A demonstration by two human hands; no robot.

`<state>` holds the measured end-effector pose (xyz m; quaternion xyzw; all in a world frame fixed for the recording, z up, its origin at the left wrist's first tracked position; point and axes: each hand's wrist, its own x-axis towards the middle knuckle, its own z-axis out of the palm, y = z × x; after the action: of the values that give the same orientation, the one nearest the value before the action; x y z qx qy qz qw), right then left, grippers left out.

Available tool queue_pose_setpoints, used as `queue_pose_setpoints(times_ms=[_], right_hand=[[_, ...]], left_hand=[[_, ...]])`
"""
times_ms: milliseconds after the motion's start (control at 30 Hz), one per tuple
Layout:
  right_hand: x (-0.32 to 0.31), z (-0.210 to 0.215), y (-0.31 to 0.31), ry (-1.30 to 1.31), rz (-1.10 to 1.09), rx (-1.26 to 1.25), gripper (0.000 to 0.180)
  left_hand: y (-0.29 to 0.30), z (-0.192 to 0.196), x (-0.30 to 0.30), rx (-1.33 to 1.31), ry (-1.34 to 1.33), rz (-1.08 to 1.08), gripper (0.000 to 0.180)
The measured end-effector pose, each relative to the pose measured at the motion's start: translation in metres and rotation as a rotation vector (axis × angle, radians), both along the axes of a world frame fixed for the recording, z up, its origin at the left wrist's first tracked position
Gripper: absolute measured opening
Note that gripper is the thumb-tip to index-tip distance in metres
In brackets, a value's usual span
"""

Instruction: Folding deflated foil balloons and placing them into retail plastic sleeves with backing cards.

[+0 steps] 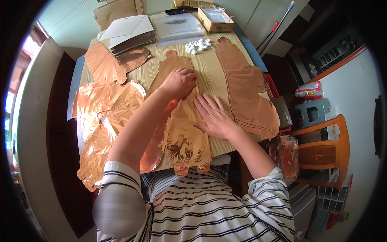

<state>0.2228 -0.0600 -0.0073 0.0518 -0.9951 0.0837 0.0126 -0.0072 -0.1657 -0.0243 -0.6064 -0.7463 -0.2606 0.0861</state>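
Observation:
A flat, uninflated rose-gold foil balloon (185, 129) lies lengthwise in front of me, partly folded over itself, with small tabs at both ends. My left hand (180, 83) is closed on its upper part, the fingers curled down with the tips hidden. Lower and to the right, my right hand (214, 117) lies flat, fingers stretched out, along the right edge of the foil and the table beside it. A shiny strip of the same foil shows under my left forearm.
On the wooden table (209, 76) a folded foil balloon (246, 86) lies right, crumpled foil (107, 115) left, and another folded piece (100, 62) behind it. At the back are white cards (129, 30), clear plastic bags (179, 27), white ribbon rolls (197, 46) and a small carton (215, 20).

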Motion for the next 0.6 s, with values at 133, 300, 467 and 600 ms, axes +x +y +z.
queue_pose_setpoints(times_ms=[133, 300, 467, 600], right_hand=[[0.013, 0.008, -0.008, -0.036, 0.025, -0.03, 0.08], [0.032, 0.013, -0.016, -0.049, 0.05, -0.06, 0.081], [0.032, 0.01, -0.016, -0.052, 0.075, -0.044, 0.08], [0.035, 0.01, -0.015, -0.075, 0.054, -0.028, 0.082]], left_hand=[[0.008, -0.003, -0.016, 0.005, -0.013, 0.046, 0.035], [0.014, -0.007, -0.027, 0.004, -0.093, 0.047, 0.039], [-0.009, -0.009, -0.016, 0.214, -0.02, 0.169, 0.052], [-0.121, 0.071, 0.075, 0.099, -0.464, 0.342, 0.033]])
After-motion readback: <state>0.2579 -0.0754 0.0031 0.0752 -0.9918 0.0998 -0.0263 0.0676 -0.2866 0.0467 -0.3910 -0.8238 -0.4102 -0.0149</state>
